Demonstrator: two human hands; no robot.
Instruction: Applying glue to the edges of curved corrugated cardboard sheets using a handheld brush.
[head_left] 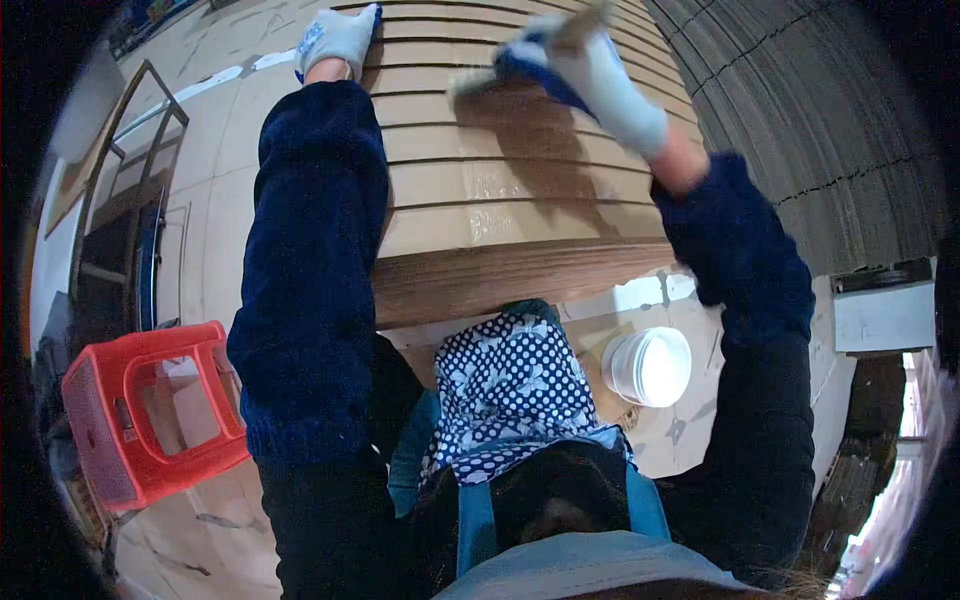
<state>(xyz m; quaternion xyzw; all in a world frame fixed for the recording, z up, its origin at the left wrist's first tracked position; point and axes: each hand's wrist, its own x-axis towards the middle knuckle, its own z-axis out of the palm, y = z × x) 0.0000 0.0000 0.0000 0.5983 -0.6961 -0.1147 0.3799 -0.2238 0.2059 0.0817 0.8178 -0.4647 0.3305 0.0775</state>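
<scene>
Left of the tall stack of flat brown cardboard sheets stands a red plastic crate-like stool with open sides, on the pale floor and well apart from the stack's near edge. Above the stool, also left of the stack, a dark metal frame stands on the floor. The left hand, in a white work glove with a blue cuff, rests on the far left part of the stack's top, its fingers curled together over the sheet edges; whether they grip anything I cannot tell. Its dark blue knitted sleeve runs down across the stack's left side. Below the stack's near edge hangs a blue apron with white dots. The right hand, in the same kind of glove, is over the far right part of the stack's top, its fingers clamped on a brush with pale bristles whose bristle end lies on the top sheet, casting a shadow there. Right of the apron and below the stack's near right corner, 1 round white plastic bucket sits on the floor.
</scene>
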